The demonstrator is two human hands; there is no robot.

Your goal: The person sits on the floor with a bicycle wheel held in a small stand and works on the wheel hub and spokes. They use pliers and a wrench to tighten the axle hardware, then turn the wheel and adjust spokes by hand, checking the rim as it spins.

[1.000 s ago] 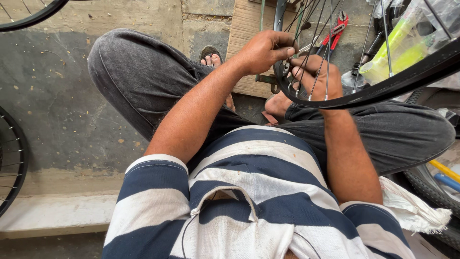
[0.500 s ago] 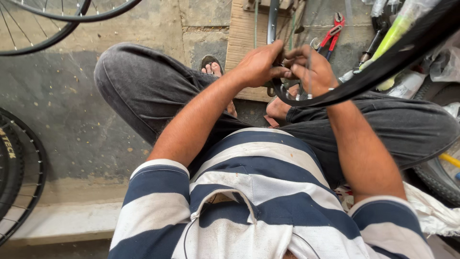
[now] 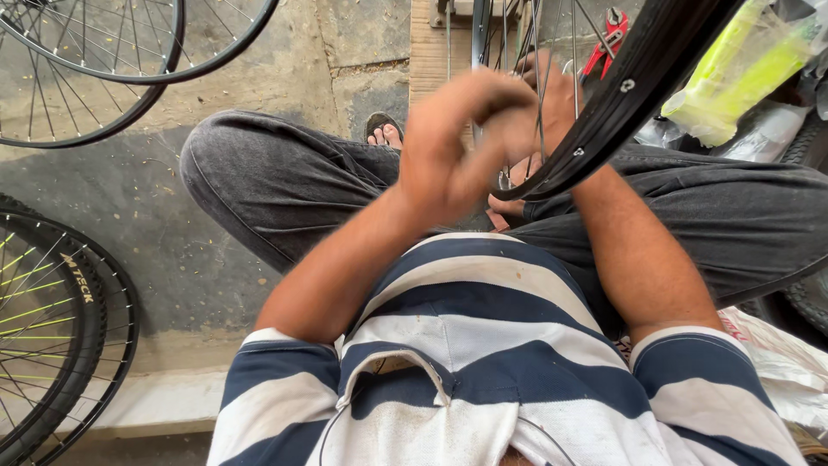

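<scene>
Leaning at the far left are spare bicycle wheels [image 3: 52, 345] on the concrete floor [image 3: 172, 224]. Mid-frame, the blurred left hand [image 3: 457, 147] is raised with fingers curled; whether it clasps anything I cannot tell. Behind it the right hand [image 3: 543, 103] sits among thin silver spokes [image 3: 535, 52] of a black wheel rim [image 3: 621, 95] over the lap, its hold hidden.

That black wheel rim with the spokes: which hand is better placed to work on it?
Probably the right hand: it sits among the spokes, behind the black rim. The left hand is blurred, in front of the wheel.
</scene>
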